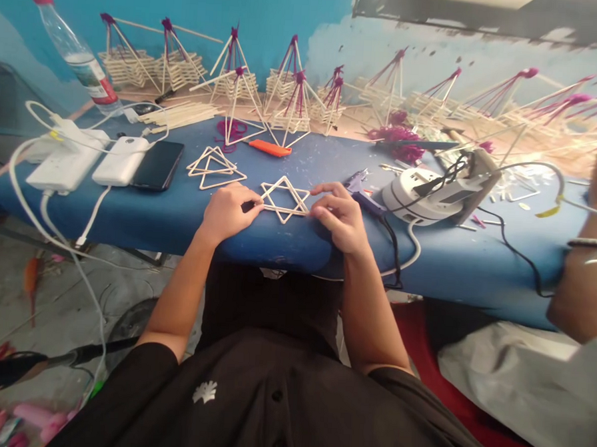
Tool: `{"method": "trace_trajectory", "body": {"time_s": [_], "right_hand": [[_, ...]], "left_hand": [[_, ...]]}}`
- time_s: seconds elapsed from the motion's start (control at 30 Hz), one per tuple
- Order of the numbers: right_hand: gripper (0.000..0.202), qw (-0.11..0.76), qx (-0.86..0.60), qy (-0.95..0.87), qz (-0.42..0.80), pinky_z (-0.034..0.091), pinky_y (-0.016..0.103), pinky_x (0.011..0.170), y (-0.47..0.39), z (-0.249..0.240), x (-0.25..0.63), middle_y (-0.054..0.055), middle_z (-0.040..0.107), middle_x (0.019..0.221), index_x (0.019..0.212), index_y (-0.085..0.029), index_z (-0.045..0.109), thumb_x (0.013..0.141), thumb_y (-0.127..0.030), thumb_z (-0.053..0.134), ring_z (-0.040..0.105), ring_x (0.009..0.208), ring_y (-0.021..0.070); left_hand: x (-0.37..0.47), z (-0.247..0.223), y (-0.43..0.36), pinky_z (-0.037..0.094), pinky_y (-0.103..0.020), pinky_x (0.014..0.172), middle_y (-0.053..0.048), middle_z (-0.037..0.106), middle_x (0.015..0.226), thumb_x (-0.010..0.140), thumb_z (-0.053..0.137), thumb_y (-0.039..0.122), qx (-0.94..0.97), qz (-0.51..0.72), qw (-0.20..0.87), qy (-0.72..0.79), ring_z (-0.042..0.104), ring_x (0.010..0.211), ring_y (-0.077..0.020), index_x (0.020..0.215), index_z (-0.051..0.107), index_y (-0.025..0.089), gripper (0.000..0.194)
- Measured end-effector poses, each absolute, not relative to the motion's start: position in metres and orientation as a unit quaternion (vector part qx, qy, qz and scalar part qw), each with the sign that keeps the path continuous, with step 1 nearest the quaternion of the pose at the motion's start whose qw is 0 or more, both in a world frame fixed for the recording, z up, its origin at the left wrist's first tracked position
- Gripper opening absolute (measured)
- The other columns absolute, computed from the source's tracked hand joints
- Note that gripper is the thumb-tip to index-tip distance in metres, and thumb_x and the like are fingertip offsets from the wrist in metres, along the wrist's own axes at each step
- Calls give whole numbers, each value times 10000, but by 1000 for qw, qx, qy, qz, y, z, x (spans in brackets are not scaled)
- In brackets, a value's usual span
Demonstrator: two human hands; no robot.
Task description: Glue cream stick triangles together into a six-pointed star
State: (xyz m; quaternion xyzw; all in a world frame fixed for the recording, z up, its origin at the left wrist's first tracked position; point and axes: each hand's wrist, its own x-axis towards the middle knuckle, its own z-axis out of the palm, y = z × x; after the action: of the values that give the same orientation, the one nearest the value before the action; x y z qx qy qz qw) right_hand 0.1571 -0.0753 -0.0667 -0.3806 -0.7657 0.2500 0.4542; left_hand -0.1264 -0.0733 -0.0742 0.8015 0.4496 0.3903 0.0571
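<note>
A six-pointed star of thin pale sticks [284,200] lies on the blue table surface in front of me. My left hand [233,210] pinches its left corner between thumb and fingertips. At the star's right corner is my right hand [339,215], its thumb and a finger closed on the stick end and the other fingers curved above. Left of the star are stacked stick triangles [214,168]. An orange cutter [270,148] lies behind the star, and a purple glue gun [364,195] is just right of my right hand.
Stick structures with purple tops [289,103] line the back. At left are a bottle [89,76], power strip [70,161], power bank [121,161] and phone [158,165]. A round white socket unit [420,196] with cables stands right. Another person's arm [589,265] is at far right.
</note>
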Motion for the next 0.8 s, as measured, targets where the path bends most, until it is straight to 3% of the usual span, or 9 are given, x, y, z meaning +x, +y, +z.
{"method": "trace_trajectory", "body": {"time_s": [0.1, 0.17, 0.27, 0.4, 0.47, 0.53, 0.67, 0.73, 0.8], "right_hand": [[591, 445, -396, -766, 241, 554, 383, 804, -75, -66, 158, 110, 627, 1369, 1184, -267, 829, 971, -772, 607, 580, 868, 160], [592, 405, -354, -801, 264, 568, 425, 861, -75, -67, 158, 99, 586, 1504, 1068, -253, 854, 966, -778, 601, 569, 830, 144], [678, 452, -353, -781, 249, 556, 477, 961, -77, -68, 156, 98, 646, 1410, 793, -209, 820, 1020, -760, 496, 607, 874, 175], [637, 457, -384, -775, 206, 541, 522, 1059, -79, -69, 155, 96, 558, 1558, 1144, -275, 857, 995, -796, 522, 643, 1041, 234], [672, 424, -349, -800, 243, 564, 504, 982, -79, -69, 155, 80, 553, 1591, 916, -236, 857, 979, -816, 525, 625, 913, 194], [733, 469, -383, -761, 233, 556, 509, 989, -79, -69, 154, 88, 635, 1466, 726, -212, 792, 995, -818, 481, 623, 905, 201], [703, 481, -418, -749, 182, 498, 546, 1150, -81, -68, 151, 74, 497, 1649, 1094, -279, 851, 946, -877, 511, 599, 1308, 316], [687, 427, -350, -808, 205, 491, 545, 1172, -82, -67, 151, 37, 488, 1686, 961, -272, 848, 944, -873, 515, 568, 1383, 332], [688, 459, -321, -800, 215, 495, 551, 1172, -82, -70, 154, 46, 650, 1499, 752, -249, 771, 992, -819, 469, 600, 1348, 323]], "left_hand": [[-126, -74, -73, 602, -399, 949, -27, 863, 973, 955, 725, 287, 803, 387, 57, 449, 770, 931, -237, 893, 832, 252, 129], [-127, -73, -73, 605, -400, 947, -27, 861, 968, 951, 729, 291, 804, 384, 56, 451, 768, 931, -239, 894, 832, 254, 123], [-127, -73, -73, 606, -402, 949, -33, 860, 973, 953, 721, 281, 804, 381, 55, 452, 767, 941, -241, 900, 833, 251, 127], [-127, -74, -73, 602, -407, 951, -27, 861, 977, 948, 734, 284, 807, 383, 54, 447, 765, 940, -242, 897, 832, 247, 116], [-127, -74, -73, 599, -399, 938, -27, 860, 968, 947, 738, 271, 806, 388, 51, 444, 764, 928, -237, 892, 831, 239, 112], [-127, -74, -73, 598, -388, 927, -28, 859, 957, 947, 737, 251, 806, 392, 48, 441, 764, 916, -231, 884, 830, 231, 113], [-127, -74, -74, 600, -382, 936, -23, 860, 958, 947, 742, 252, 808, 391, 45, 439, 766, 918, -229, 890, 831, 238, 107], [-127, -74, -74, 600, -387, 949, -22, 860, 962, 952, 741, 261, 807, 390, 45, 442, 765, 925, -231, 896, 832, 243, 109], [-127, -74, -74, 599, -388, 948, -21, 859, 963, 955, 738, 260, 806, 390, 45, 443, 765, 932, -231, 898, 832, 244, 112]]}}
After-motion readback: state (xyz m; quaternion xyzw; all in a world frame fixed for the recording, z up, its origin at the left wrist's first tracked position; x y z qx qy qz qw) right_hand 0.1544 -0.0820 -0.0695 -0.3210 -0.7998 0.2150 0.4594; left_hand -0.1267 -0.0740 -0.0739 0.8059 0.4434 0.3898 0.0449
